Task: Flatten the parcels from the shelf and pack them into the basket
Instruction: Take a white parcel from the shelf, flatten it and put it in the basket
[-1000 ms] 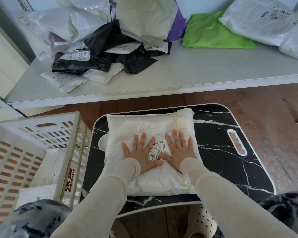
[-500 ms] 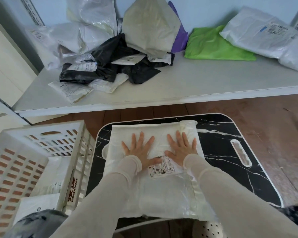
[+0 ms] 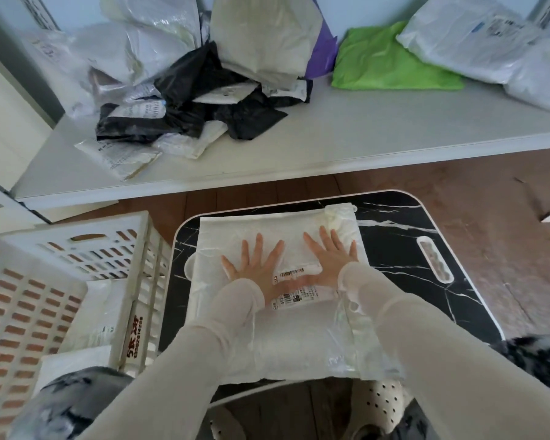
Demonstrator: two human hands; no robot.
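A white plastic parcel (image 3: 286, 341) with a barcode label (image 3: 299, 285) lies flat on the small black marble-pattern table (image 3: 426, 300). My left hand (image 3: 258, 268) and my right hand (image 3: 331, 258) press palm-down on its far half, fingers spread, on either side of the label. The white slatted basket (image 3: 61, 249) stands to the left of the table and holds white parcels (image 3: 99, 319). On the white shelf (image 3: 331, 138) beyond lie more parcels: a black and white heap (image 3: 191, 115), a green one (image 3: 388, 65) and a large white one (image 3: 477, 36).
Brown wooden floor (image 3: 489, 217) shows between shelf and table and to the right. A white perforated stool (image 3: 381, 404) sits under the table's near edge. My knees, in dark patterned cloth, appear at the bottom corners.
Both hands have slid away from me across the parcel, from beside the label toward its far edge, and the parcel looks flatter and more spread out. The camera has tilted up slightly.
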